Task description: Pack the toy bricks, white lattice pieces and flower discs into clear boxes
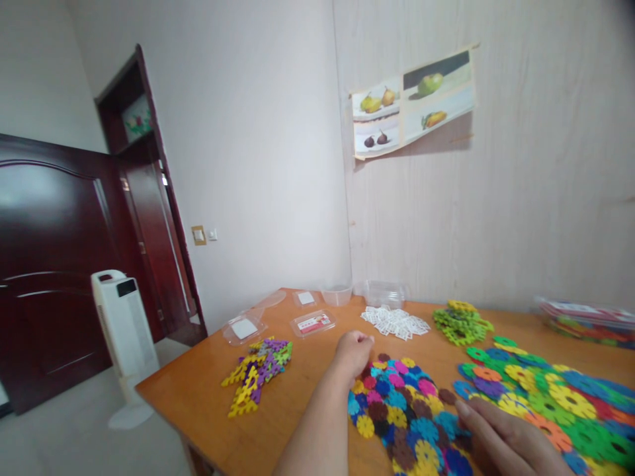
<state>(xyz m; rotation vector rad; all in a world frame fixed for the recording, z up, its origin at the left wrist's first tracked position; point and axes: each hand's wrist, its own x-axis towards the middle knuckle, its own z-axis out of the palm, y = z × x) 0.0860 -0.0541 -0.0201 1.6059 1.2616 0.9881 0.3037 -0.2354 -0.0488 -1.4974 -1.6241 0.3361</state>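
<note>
Small notched plastic discs [397, 416] in pink, blue, brown and yellow lie in a spread pile on the table in front of me. At the far left edge of this pile is my left hand [354, 352], closed with its fingers curled; anything inside it is hidden. My right hand [503, 436] hovers over the pile's right side, fingers pressed together, and what they hold cannot be made out. Just beyond its fingertips lies a brown disc [448, 396]. Larger notched discs [555, 403] in green, yellow, orange and blue spread to the right.
On the wooden table [198, 377] are yellow and purple pieces [258, 377], white pieces [394, 322] and green pieces [462, 324]. Clear containers [384, 294] and labelled lids [312, 322] stand towards the wall. A filled plastic box [588, 322] sits at the back right.
</note>
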